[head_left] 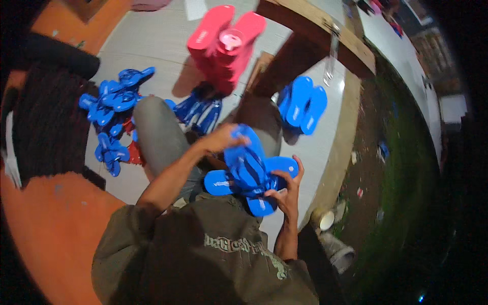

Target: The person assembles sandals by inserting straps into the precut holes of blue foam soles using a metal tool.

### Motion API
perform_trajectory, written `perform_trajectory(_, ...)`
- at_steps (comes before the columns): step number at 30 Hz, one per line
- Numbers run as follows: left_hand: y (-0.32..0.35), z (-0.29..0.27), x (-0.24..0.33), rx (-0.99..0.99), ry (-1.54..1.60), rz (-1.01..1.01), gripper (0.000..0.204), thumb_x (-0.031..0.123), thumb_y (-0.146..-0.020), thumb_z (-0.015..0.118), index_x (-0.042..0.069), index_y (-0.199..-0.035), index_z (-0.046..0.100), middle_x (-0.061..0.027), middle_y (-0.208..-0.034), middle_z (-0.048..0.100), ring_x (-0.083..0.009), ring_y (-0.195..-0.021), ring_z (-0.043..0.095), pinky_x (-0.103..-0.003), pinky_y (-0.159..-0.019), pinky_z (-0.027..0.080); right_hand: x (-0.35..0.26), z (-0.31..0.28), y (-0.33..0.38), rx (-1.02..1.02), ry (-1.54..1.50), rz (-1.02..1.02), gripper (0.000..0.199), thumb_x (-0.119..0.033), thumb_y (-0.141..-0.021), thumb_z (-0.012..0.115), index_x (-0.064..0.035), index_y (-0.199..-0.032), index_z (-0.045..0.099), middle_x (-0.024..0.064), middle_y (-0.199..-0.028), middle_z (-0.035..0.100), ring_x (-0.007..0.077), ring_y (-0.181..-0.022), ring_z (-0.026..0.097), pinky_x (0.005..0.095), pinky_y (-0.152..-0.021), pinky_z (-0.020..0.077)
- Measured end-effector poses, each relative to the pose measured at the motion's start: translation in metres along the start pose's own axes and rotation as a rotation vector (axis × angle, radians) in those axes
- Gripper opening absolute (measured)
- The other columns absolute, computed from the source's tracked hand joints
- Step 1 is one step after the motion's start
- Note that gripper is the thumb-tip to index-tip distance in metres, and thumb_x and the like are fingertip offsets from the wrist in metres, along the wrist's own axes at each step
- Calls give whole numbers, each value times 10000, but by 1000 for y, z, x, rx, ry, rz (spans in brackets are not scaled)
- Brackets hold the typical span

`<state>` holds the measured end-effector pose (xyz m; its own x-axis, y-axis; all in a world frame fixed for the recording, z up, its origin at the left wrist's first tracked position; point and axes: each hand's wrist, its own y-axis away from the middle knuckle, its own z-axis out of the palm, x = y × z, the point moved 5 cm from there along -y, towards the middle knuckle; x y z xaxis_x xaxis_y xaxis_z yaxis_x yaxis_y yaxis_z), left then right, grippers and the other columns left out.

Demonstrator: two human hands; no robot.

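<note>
Held a bundle of blue sandals (249, 170) at centre frame, just above the lap and over the olive shirt (203, 254) that filled the lower edge. Clamped the top end of the bundle with the left hand (223, 138), grip curled tight over the uppermost sole. Cupped the lower right side with the right hand (287, 190), grip wrapped round the soles, fingertips showing past the right edge. Could not count the soles for blur. Kept them fanned rather than squared. Top sole: long axis steep, from upper centre down toward lower right. Another stuck out flat to the left, long axis near level. A third poked right, by the right hand's fingers.

Judged the work as partly done. Bundle in hand looked gathered but not yet aligned or set down.

Sat with a grey knee (157, 132) raised to the left of the hands. Saw a white cup (325, 219) and a grey pipe (340, 251) at lower right, off the floor's edge.

Farther out, found loose blue straps (114, 101) heaped at left on the pale floor (152, 40), and more straps (201, 109) just beyond the knee. Took these as work left.

Noted a short blue stack (302, 104) right of centre and a tall red stack (223, 40) at upper centre, both standing apart from the hands. Read both as finished. Made out a wooden table (315, 25) at upper right.
</note>
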<state>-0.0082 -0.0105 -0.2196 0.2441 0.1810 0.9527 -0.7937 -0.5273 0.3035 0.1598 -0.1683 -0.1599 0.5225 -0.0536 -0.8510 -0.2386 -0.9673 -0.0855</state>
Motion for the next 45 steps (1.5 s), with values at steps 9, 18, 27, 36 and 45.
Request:
perform_trajectory(9,100,-27,21,527,266,-134,429,375,-773,601,35,-1030,552,-55,-902,582,-146,-845,537,-301,-783,431,4,19,-80,-108,-514,-74,625,-490,-798,524,-22,-1195,404,122,-1260,384,241,-1157,381,373,-969,293)
perform_trajectory(18,351,-248,-94,1466,691,489,566,443,-839,482,22,-1208,401,-136,-1174,470,-256,-1060,460,-358,-898,388,194,25,-183,474,610,511,751,-426,-631,707,-72,-1210,384,216,-1141,431,401,-1057,382,483,-872,361)
perform_trajectory(27,154,-110,28,1337,-156,328,215,207,-833,513,33,-719,564,-65,-807,557,-148,-745,534,-278,-672,434,175,-7,-133,534,-483,545,677,-218,-681,697,-17,-1209,324,121,-972,511,204,-875,514,312,-760,416)
perform_trajectory(36,-27,12,72,374,39,111,426,272,-755,646,-25,-1033,518,-97,-936,577,-129,-827,544,-296,-704,447,-14,29,-26,211,-340,384,780,-260,-622,770,-9,-1209,320,82,-1078,405,190,-968,431,324,-836,378)
perform_trajectory(45,15,-3,214,221,-283,965,255,237,-738,634,29,-874,577,-119,-845,585,-263,-765,578,-356,-664,469,-121,-50,-119,147,-681,-384,234,-63,-737,605,-22,-947,509,160,-883,600,230,-847,572,361,-764,456)
